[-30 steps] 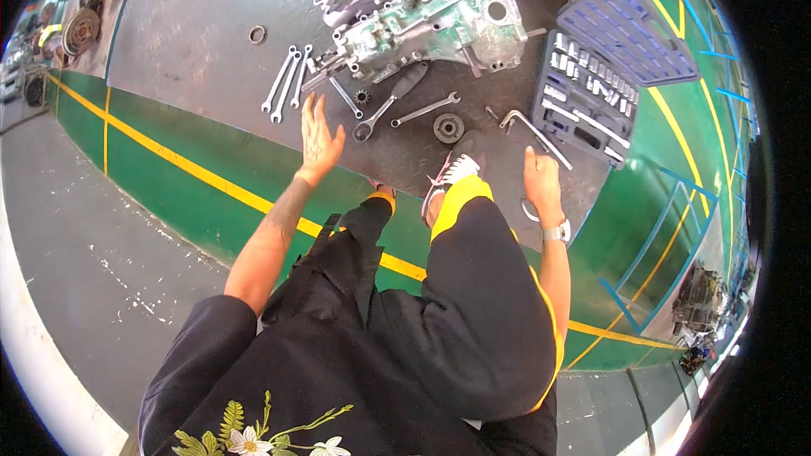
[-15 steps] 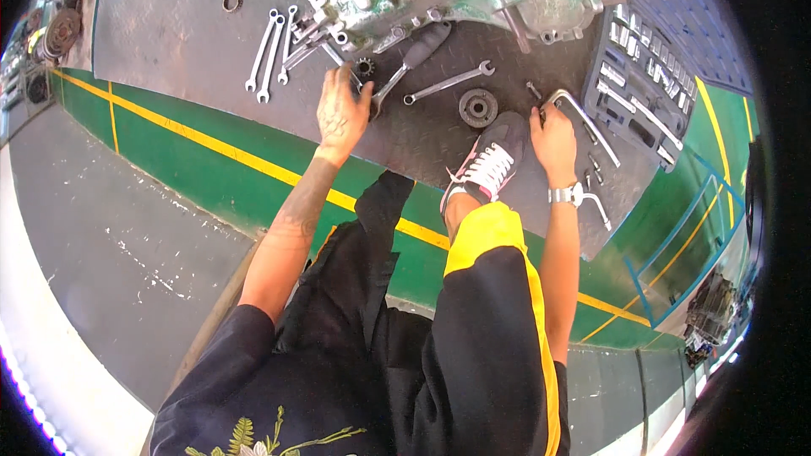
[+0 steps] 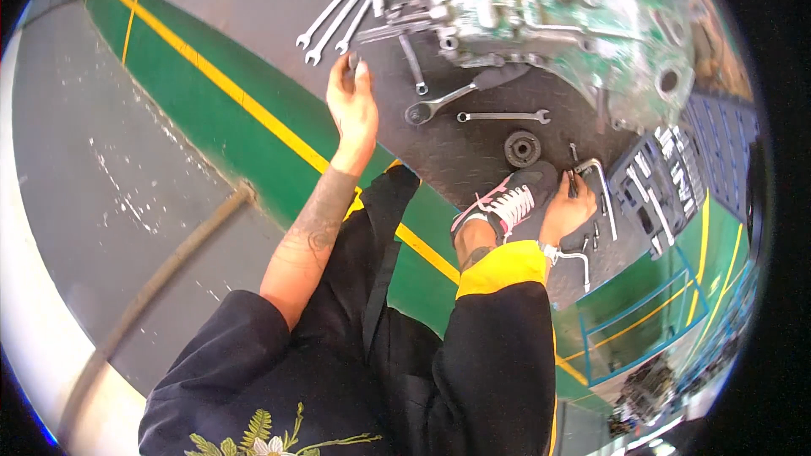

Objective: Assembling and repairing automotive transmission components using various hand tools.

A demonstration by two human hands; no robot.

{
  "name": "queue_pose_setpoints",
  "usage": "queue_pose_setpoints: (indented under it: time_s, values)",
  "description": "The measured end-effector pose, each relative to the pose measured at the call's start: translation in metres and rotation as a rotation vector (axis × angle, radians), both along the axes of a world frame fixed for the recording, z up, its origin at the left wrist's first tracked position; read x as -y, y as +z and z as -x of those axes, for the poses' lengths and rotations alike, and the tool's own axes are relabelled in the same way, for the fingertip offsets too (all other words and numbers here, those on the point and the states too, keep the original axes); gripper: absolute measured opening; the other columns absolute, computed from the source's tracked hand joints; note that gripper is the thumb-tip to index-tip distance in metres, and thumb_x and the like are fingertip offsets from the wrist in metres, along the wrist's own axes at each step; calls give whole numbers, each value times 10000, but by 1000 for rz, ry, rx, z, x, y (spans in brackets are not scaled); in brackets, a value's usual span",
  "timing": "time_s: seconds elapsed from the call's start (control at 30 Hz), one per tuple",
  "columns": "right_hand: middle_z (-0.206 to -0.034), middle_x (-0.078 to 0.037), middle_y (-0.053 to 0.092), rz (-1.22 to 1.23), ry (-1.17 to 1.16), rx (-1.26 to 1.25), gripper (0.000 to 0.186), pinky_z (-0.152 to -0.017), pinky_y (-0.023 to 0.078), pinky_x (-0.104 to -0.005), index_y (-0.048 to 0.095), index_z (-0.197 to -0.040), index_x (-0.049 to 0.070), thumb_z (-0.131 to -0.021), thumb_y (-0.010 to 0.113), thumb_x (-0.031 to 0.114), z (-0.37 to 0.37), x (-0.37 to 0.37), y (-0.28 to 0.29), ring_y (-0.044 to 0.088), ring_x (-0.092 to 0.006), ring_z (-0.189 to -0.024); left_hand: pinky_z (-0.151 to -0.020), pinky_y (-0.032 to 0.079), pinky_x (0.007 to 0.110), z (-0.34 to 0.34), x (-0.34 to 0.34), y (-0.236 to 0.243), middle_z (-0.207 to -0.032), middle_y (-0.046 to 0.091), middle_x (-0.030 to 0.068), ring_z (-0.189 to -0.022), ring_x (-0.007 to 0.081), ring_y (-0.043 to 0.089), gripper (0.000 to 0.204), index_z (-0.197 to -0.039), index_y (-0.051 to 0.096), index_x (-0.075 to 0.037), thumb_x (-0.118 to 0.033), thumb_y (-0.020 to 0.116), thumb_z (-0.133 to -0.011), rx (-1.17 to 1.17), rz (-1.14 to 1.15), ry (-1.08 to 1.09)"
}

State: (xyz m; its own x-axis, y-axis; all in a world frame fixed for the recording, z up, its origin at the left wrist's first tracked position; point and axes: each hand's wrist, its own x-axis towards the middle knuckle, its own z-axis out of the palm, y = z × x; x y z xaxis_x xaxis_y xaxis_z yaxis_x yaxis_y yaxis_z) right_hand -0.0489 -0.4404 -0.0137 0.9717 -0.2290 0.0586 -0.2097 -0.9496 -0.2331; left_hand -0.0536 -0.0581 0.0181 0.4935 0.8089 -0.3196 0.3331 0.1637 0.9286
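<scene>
My left hand point(image 3: 353, 118) is raised near the mat's front edge. Its thumb and fingertips pinch a small dark metal piece point(image 3: 353, 60), mostly covered. My right hand point(image 3: 569, 209) is low beside my shoe, fingers curled together around something small and dark that I cannot make out. Close to it lie an L-shaped bar point(image 3: 610, 211), a small bolt-like piece point(image 3: 574, 152) and a round gear point(image 3: 522, 149). A ratchet point(image 3: 439, 104) and a combination wrench point(image 3: 504, 116) rest between the hands. Three wrenches point(image 3: 338, 24) lie beyond my left hand.
A large green-and-silver gearbox housing point(image 3: 557, 21) takes up the back of the dark mat point(image 3: 473, 177). At right sits an open socket case point(image 3: 650, 194) with its blue lid point(image 3: 722, 135). My shoe point(image 3: 515, 198) stands on the mat. A blue metal frame point(image 3: 634, 312) is at far right.
My view has turned, shifting the scene rightward. My left hand has lifted with a small dark piece in its pinch; the small toothed gear beside the ratchet no longer shows there.
</scene>
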Motion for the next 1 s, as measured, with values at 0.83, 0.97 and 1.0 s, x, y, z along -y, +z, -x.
queue_pose_setpoints:
  time_s: [0.83, 0.97, 1.0]
  values:
    - [-1156, -157, 630, -152, 329, -391, 223, -787, 538, -332, 649, -1127, -2, -916, 632, 66, 82, 42, 30, 655, -281, -936, -638, 519, 273, -21, 44, -36, -772, 672, 31, -688, 105, 633, 147, -1017, 698, 25, -107, 674, -957, 293, 281, 314]
    - [-1051, -167, 657, -233, 226, -462, 190, -781, 524, -338, 655, -1076, -11, -899, 644, 58, 82, 29, 18, 654, -279, -912, -644, 488, 355, -76, 77, -48, -738, 631, 199, -637, 299, 625, 312, -1076, 723, 49, -142, 777, -836, 185, -206, 338]
    - [-1039, -158, 661, -206, 274, -474, 181, -790, 519, -343, 659, -1067, -10, -900, 642, 56, 83, 22, 19, 653, -281, -918, -646, 491, 363, -79, 72, -54, -735, 629, 193, -637, 308, 624, 305, -1070, 717, 59, -134, 769, -840, 165, -250, 332]
